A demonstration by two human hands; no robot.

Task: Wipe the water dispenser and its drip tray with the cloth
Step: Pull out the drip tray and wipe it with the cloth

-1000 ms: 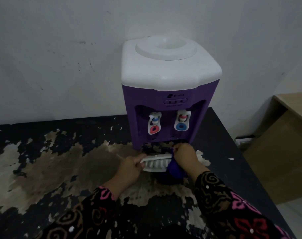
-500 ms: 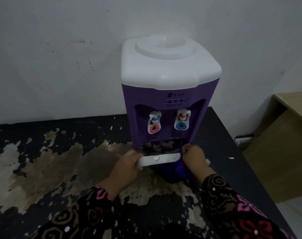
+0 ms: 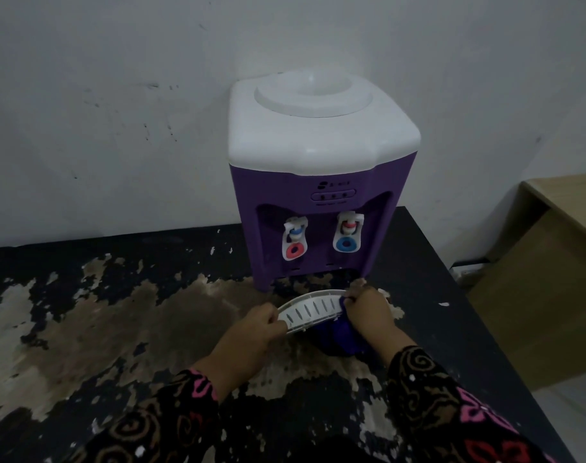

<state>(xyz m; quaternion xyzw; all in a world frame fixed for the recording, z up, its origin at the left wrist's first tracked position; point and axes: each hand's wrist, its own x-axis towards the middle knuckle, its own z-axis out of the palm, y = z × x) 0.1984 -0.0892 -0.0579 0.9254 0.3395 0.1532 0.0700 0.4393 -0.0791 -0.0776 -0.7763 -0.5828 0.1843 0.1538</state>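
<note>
A purple water dispenser (image 3: 321,195) with a white top and two taps stands at the back of the table against the wall. Its white slotted drip tray (image 3: 310,310) is out of the dispenser and tilted, slots facing me, just in front of the base. My left hand (image 3: 255,329) grips the tray's left end. My right hand (image 3: 368,312) holds the tray's right end together with a dark blue cloth (image 3: 343,339), which bunches under the tray and my hand.
The black table (image 3: 101,329) has a worn, peeling top with large bare patches. Its right edge runs close to the dispenser. A light wooden cabinet (image 3: 552,262) stands lower at the right. A white wall is behind.
The tray has been turned in both hands: its edge faced me half a second ago, now its slotted top shows, tilted up to the right. The cloth stays under my right hand.
</note>
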